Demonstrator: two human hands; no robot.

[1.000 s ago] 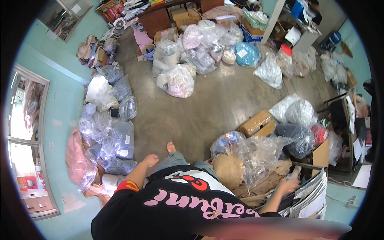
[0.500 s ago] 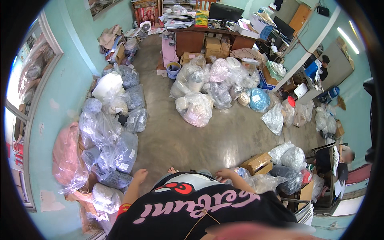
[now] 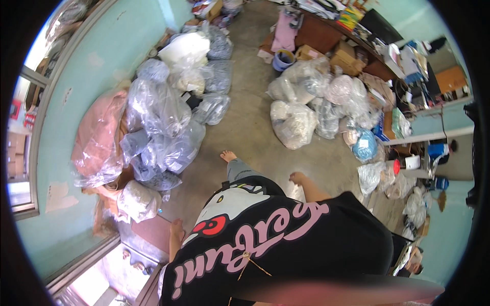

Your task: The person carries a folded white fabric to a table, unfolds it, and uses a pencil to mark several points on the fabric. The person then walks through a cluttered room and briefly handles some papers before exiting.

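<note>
My left hand hangs low beside my black printed shirt, near a reddish-brown mat by the doorway. It touches none of the bags; its fingers are too small and merged to read. My right hand hangs over the bare floor in front of my right side, loosely open, with nothing in it. My bare foot is forward on the concrete floor. To the left lies a heap of clear plastic bags with grey and bluish contents. Closest to my left hand is a whitish bag.
A large pink-brown wrapped bundle leans against the left wall. More clear bags lie ahead to the right, with a blue round bundle beside them. Behind stand a bucket and a cluttered desk. A person is at the lower right.
My view has turned left, so the bags and desk sit farther right. The doorway at lower left has come into view. My left hand appears lower; a foot has come forward.
</note>
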